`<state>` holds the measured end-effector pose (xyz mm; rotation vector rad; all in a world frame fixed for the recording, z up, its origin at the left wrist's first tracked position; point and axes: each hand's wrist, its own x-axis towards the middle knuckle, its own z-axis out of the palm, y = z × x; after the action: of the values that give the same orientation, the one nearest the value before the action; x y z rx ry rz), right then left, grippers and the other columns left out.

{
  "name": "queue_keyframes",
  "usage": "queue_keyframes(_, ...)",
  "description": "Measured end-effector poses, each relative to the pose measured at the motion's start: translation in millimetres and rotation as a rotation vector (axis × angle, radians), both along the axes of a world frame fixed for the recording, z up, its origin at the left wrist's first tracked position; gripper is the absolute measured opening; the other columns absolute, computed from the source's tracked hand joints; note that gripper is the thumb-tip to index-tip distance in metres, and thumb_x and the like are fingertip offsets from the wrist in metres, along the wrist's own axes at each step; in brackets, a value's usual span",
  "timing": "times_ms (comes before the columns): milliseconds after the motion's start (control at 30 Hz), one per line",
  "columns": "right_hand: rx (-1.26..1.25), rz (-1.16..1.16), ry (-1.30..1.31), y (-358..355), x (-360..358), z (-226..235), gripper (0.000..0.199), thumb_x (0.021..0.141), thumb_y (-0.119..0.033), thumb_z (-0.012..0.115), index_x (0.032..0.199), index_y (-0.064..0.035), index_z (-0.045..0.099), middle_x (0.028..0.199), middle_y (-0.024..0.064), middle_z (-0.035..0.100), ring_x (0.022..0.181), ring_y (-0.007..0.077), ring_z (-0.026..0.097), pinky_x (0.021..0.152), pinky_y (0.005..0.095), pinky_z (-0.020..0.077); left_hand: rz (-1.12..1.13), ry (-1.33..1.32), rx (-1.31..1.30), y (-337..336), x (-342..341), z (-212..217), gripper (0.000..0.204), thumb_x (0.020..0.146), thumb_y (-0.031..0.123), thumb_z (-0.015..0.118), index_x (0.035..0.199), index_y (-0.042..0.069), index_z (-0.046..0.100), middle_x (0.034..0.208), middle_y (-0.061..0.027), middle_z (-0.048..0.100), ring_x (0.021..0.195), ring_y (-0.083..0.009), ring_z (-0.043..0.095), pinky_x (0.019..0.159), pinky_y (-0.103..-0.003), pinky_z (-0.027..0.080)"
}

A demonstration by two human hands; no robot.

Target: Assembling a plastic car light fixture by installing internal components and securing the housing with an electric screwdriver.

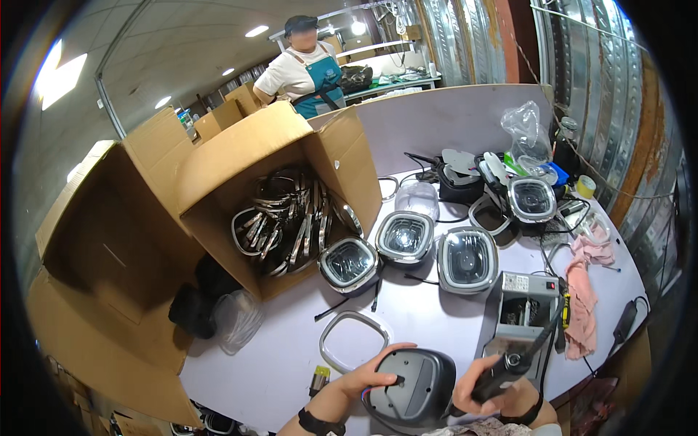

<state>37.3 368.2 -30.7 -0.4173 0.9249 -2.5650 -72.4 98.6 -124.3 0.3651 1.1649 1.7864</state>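
Observation:
Near the front edge of the table, my left hand (pixel 372 372) grips a dark grey lamp housing (pixel 418 385) by its left side, the thumb on its back. The housing lies back up, with coloured wires at its left. In my right hand (pixel 476 391), the fingers are wrapped round a black corded electric screwdriver (pixel 503 374), just right of the housing; its bit end is hard to make out. A chrome frame ring (pixel 322 347) lies beyond my left hand. Next to my left forearm is a small yellow-green and metal item (pixel 320 378).
Several square lamps (pixel 467 260) with clear lenses stand mid-table. A cardboard box (pixel 240 156) holding chrome rings tilts at the left, beside clear plastic covers (pixel 238 321). A metal screw feeder (pixel 525 309) and pink cloth (pixel 580 298) are at the right. Beyond the partition stands a person (pixel 309 69).

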Motion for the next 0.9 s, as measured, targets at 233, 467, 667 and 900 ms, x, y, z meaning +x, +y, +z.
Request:
queue_keyframes(233,-0.013,-0.288,0.258,19,29,-20,0.042,0.075,-0.011,0.083,0.104,0.0035,0.056,0.072,0.0128,0.062,0.059,0.0188,0.060,0.052,0.0298,0.0475,0.002,0.055,-0.010,-1,9,23,0.096,0.069,0.036,0.083,0.148,0.006,0.038,0.134,-0.0145,0.055,0.122,-0.0242,0.055,0.105,-0.036,0.043)
queue_keyframes(467,0.149,-0.932,0.555,57,49,31,0.036,0.098,-0.029,0.057,0.123,-0.0044,0.047,0.071,0.0021,0.051,0.054,0.0122,0.049,0.059,0.0306,0.0413,-0.103,0.180,-0.223,-16,34,43,0.107,0.059,0.040,0.087,0.146,0.001,0.039,0.133,-0.0144,0.053,0.122,-0.0239,0.054,0.105,-0.034,0.041)
queue_keyframes(667,0.207,-1.115,0.611,83,64,50,0.032,0.101,-0.025,0.051,0.124,-0.0030,0.051,0.077,0.0018,0.044,0.066,0.0115,0.045,0.072,0.0308,0.0385,-0.328,0.174,-0.222,-9,53,26,0.108,0.058,0.041,0.088,0.146,0.001,0.038,0.132,-0.0138,0.054,0.121,-0.0229,0.054,0.106,-0.034,0.040)
queue_keyframes(900,0.349,-1.097,0.673,80,53,46,0.030,0.098,-0.020,0.053,0.121,-0.0006,0.051,0.078,0.0031,0.049,0.066,0.0127,0.049,0.067,0.0305,0.0408,-0.384,0.210,-0.258,-8,65,25,0.107,0.059,0.041,0.087,0.147,0.003,0.038,0.132,-0.0127,0.054,0.123,-0.0228,0.052,0.106,-0.034,0.038)
